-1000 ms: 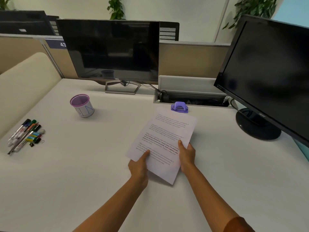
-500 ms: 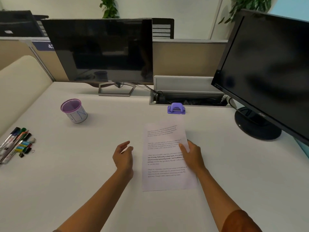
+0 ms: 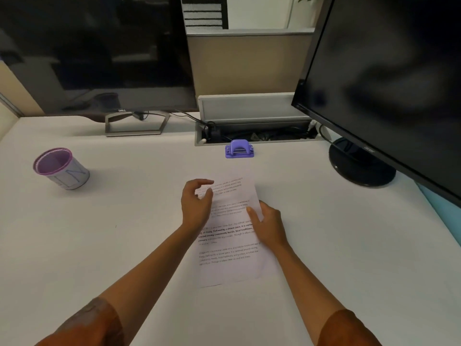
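Fingers [image 3: 206,182] of the left hand [image 3: 197,208] have crossed to the top-left corner of the printed sheet [image 3: 229,250], loosely curled, grip unclear, while the right hand [image 3: 270,227] pinches its right edge; flat on the desk [image 3: 112,233], light and limp, it probably lifts best edgewise.

Printed sheet [image 3: 232,268]: thin white paper, matt.
Worktop [image 3: 124,233]: white, laminate look, smooth, low sheen.
Hole punch [image 3: 239,149]: purple plastic, smooth, slight gloss.
Pen cup [image 3: 62,168]: fine mesh; metal or plastic not determinable.
Left monitor [image 3: 99,53]: screen glossy, mirror-like reflections.
Stand [image 3: 136,124]: grey metal, brushed look.
Right monitor [image 3: 389,83]: black plastic bezel, duller screen.
Base [image 3: 361,166]: black plastic, satin.
Partition [image 3: 247,63]: beige cloth, matt.
Sleeves [image 3: 94,323]: rust-coloured cloth.
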Tool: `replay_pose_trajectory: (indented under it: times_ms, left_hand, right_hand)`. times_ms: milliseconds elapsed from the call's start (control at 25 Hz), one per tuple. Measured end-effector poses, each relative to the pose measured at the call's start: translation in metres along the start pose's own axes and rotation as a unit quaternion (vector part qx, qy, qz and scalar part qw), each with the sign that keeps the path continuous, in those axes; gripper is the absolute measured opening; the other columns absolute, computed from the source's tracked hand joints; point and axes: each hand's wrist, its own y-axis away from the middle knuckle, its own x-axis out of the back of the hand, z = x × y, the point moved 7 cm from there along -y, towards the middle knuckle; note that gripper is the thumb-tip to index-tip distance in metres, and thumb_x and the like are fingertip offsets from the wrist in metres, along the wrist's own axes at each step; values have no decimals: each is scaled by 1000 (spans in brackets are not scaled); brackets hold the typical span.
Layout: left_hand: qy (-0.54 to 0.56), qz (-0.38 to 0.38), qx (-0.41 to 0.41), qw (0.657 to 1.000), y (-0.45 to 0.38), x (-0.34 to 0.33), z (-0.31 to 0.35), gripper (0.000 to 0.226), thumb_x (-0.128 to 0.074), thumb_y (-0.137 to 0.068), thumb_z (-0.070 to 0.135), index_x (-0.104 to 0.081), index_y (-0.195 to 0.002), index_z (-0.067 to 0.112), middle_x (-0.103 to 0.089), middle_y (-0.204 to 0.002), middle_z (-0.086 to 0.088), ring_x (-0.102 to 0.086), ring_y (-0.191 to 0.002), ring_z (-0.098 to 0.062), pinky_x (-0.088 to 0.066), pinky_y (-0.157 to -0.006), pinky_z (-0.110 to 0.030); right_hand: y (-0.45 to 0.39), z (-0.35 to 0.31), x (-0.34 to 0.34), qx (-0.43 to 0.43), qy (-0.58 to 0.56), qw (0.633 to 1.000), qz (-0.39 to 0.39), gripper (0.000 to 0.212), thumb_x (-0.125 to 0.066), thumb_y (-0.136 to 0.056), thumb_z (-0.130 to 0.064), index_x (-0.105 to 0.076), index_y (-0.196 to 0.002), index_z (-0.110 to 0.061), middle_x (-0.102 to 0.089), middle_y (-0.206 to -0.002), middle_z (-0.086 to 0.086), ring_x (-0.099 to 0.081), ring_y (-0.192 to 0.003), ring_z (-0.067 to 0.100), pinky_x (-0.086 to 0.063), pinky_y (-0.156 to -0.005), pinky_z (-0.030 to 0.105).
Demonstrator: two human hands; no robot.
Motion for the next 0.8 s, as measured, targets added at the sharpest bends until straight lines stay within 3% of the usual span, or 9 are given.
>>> replay_pose_trajectory:
  times_ms: [160, 240, 320, 400, 480, 560, 680, 800]
  left_hand:
    - [-83, -70, -72, 991, -46, -41, 29, 17, -63, -93, 14, -68, -107, 21, -60, -123, 0, -53, -117, -17, -45, -102, -36]
    - [-128, -98, -81, 984, -69, -62, 39, 20, -65, -92, 15, -66, -111, 22, -58, -130, -2, -51, -121, -19, -41, -105, -32]
    - [-154, -109, -94, 977, -91, -79, 49, 25, -68, -90, 17, -64, -115, 20, -56, -133, -4, -51, -119, -19, -37, -96, -18]
    - [-182, -121, -125, 968, -111, -95, 59, 30, -72, -87, 17, -64, -116, 16, -58, -127, -5, -54, -110, -18, -40, -85, -15]
    - [-231, -145, -171, 947, -124, -113, 68, 31, -73, -84, 16, -64, -114, 15, -58, -123, -7, -55, -109, -21, -49, -88, -29]
    - [-294, -173, -200, 918, -135, -131, 71, 40, -73, -83, 16, -61, -121, 14, -56, -127, -8, -54, -113, -25, -47, -94, -38]
    - [-392, -206, -204, 873, -146, -150, 65, 63, -71, -85, 17, -44, -142, 12, -45, -145, -9, -42, -133, -29, -37, -107, -42]
    - [-479, -209, -199, 829, -155, -156, 55, 64, -70, -87, 18, -40, -143, 11, -43, -145, -11, -37, -137, -30, -31, -112, -44]
  right_hand:
    - [-2, 3, 3, -6, -17, 1000, 11, 28, -61, -98, -31, -69, -121, -17, -73, -106, -16, -67, -95, -11, -52, -76, 7]
    - [-2, 4, 4, -10, -25, 1000, 15, 28, -62, -98, -32, -70, -120, -16, -73, -103, -18, -68, -94, -10, -52, -74, 7]
    - [-2, 5, 4, -15, -36, 999, 15, 29, -62, -97, -33, -70, -120, -18, -72, -103, -20, -69, -95, -8, -54, -76, 8]
    - [-2, 5, 3, -14, -41, 999, 12, 30, -61, -97, -34, -70, -122, -19, -72, -106, -22, -69, -97, -7, -55, -79, 11]
    - [-2, 6, 3, -11, -47, 999, 8, 31, -61, -98, -35, -69, -123, -18, -71, -108, -23, -68, -100, -7, -54, -81, 10]
    - [-3, 7, 3, -15, -52, 999, 7, 32, -61, -98, -35, -69, -124, -18, -72, -109, -21, -68, -101, -6, -54, -82, 10]
    - [-2, 7, 4, -12, -56, 998, 4, 33, -61, -98, -35, -69, -124, -18, -72, -110, -19, -68, -101, -6, -55, -83, 11]
    - [-3, 7, 3, -12, -56, 998, 1, 32, -60, -98, -35, -68, -125, -18, -73, -113, -16, -69, -102, -4, -56, -84, 14]
